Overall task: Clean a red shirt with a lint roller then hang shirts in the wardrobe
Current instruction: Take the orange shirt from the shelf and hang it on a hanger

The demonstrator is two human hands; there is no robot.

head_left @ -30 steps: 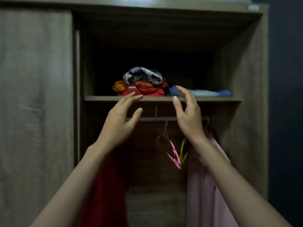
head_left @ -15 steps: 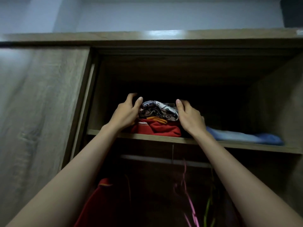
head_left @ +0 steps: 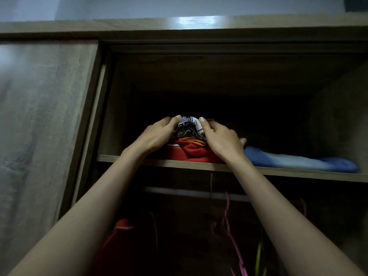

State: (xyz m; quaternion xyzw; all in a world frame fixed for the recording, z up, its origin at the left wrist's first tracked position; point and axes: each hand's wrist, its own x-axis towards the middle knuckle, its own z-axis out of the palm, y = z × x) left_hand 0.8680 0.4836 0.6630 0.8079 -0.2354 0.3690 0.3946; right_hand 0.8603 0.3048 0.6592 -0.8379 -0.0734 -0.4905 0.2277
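A pile of clothes sits on the wardrobe shelf (head_left: 199,166): a black-and-white patterned garment (head_left: 188,129) on top, an orange piece under it, and a red shirt (head_left: 191,153) at the bottom. My left hand (head_left: 157,134) grips the pile's left side. My right hand (head_left: 222,139) presses against its right side, with the fingers curled around the patterned garment. Below the shelf, another red shirt (head_left: 121,236) hangs at the left of the rail (head_left: 179,192).
A folded blue garment (head_left: 294,161) lies on the shelf to the right of the pile. Pink hangers (head_left: 229,226) and a green one (head_left: 258,253) hang from the rail. The closed sliding door (head_left: 43,126) stands on the left.
Both hands rose from in front of the rail to the shelf and closed in around the pile. The view tilted upward and nearer to the shelf.
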